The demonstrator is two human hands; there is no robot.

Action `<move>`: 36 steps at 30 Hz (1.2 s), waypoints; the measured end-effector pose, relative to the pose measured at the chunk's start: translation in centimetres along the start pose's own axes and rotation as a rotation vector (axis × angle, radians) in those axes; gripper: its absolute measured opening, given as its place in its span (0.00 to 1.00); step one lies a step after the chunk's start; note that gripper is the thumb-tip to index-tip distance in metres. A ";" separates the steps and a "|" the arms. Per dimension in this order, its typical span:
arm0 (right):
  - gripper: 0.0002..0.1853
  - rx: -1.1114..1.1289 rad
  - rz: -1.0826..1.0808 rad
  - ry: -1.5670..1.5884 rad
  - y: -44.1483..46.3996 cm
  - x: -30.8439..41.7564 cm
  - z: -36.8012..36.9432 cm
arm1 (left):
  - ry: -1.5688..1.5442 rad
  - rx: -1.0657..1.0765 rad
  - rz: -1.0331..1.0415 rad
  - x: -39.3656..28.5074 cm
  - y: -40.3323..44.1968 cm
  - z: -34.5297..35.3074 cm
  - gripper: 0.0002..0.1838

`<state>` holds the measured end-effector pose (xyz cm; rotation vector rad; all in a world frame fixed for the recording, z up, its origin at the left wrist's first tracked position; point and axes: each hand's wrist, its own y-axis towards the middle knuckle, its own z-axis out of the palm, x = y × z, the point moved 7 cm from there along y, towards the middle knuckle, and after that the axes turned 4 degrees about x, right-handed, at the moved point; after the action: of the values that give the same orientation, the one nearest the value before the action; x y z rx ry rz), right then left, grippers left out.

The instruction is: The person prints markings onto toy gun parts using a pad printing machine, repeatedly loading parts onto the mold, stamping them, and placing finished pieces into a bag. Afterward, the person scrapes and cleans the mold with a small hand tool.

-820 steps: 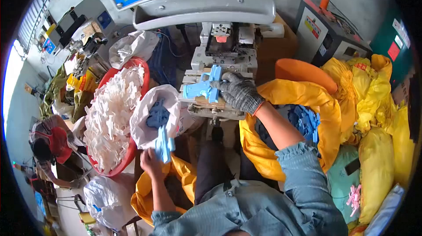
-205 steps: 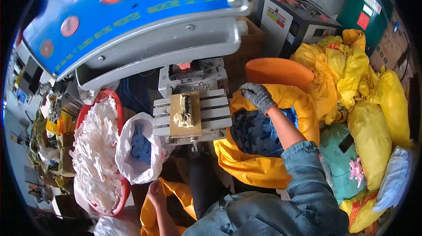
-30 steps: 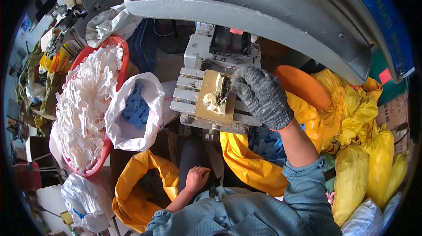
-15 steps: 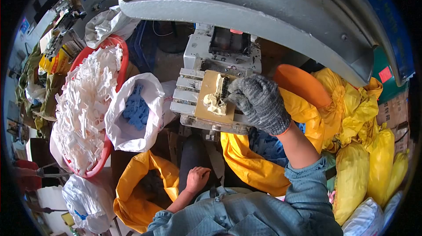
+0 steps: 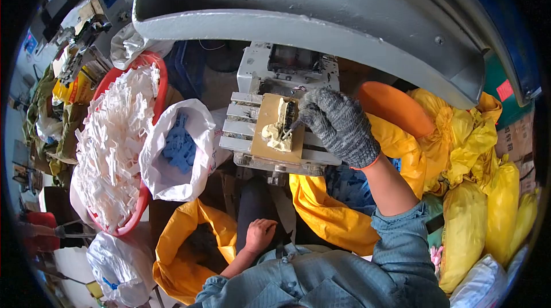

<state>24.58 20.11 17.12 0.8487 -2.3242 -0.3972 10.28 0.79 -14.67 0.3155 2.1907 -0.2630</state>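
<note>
My right hand (image 5: 336, 127), in a grey knitted glove, is at the right edge of a cream-coloured mould (image 5: 280, 127) with a dark strip. Its fingers are pinched together at the strip; a small thin thing seems to be at their tips, too small to name. The mould is fixed on a tan board (image 5: 265, 146), which lies on the slotted metal bed (image 5: 238, 128) of a machine. Bare and loosely curled, my left hand (image 5: 260, 234) rests on my dark-clothed leg.
The machine's grey housing (image 5: 310, 32) hangs over the bed. To the left are a red basin (image 5: 159, 73) of white pieces and a white sack (image 5: 201, 116) with blue pieces. Orange sacks (image 5: 172, 222) stand near my legs; yellow bags (image 5: 465, 227) lie right. A person's arm (image 5: 40, 229) shows far left.
My right hand's fingertips have shifted slightly at the mould's dark strip. The camera view has tilted a little, showing more of the grey housing. My left hand stays on the leg.
</note>
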 end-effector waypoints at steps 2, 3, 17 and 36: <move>0.10 0.006 -0.012 0.023 0.1 0.0 0.1 | -0.001 0.003 0.000 0.0 0.0 0.1 0.07; 0.10 0.015 -0.003 -0.004 0.1 -0.1 0.2 | 0.003 0.003 -0.004 0.0 0.0 0.1 0.07; 0.08 0.050 -0.090 -0.288 -0.7 0.8 1.4 | 0.027 0.004 0.004 0.0 0.2 0.3 0.07; 0.06 0.066 -0.008 -0.141 1.2 1.3 0.7 | -0.031 -0.068 0.041 0.2 0.0 -0.5 0.06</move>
<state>22.80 20.19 17.74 0.8879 -2.4760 -0.3969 9.84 1.00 -14.54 0.3159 2.1550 -0.1700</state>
